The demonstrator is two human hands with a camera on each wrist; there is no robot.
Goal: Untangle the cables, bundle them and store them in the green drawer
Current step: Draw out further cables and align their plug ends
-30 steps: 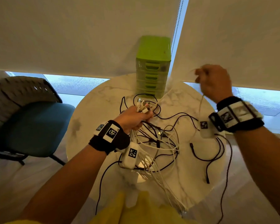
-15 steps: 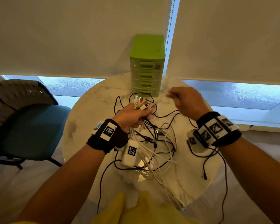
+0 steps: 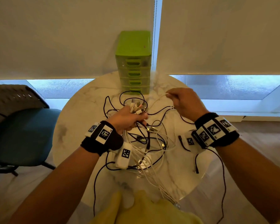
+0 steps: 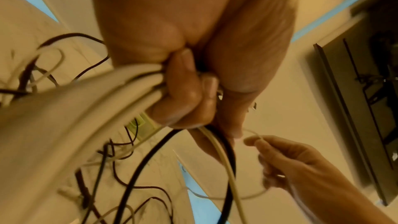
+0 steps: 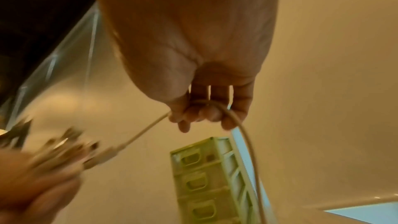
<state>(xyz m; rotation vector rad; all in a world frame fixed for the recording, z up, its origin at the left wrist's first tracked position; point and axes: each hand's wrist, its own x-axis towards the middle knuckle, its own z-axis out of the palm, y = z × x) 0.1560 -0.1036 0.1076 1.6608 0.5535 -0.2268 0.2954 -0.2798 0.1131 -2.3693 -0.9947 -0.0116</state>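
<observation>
A tangle of white and black cables (image 3: 152, 143) lies on the round marble table (image 3: 74, 120). My left hand (image 3: 128, 118) grips a bunch of cable ends, whose plugs (image 3: 137, 107) stick out past the fingers; in the left wrist view the fingers (image 4: 183, 94) curl round white and black cables. My right hand (image 3: 183, 101) pinches one thin white cable (image 5: 146, 129) that runs left toward the held plugs and loops back under the hand. The green drawer unit (image 3: 133, 62) stands at the table's far edge with its drawers closed.
A chair with a teal seat (image 3: 23, 135) stands left of the table. Window blinds hang behind the drawer unit, with a bead chain (image 3: 154, 29) between them. Black cable ends (image 3: 196, 165) trail over the table's right edge. Yellow clothing (image 3: 144, 209) is at the bottom.
My right hand has come down from up high at the right to just above the table, close to my left hand, still holding the white cable. The left hand keeps its grip.
</observation>
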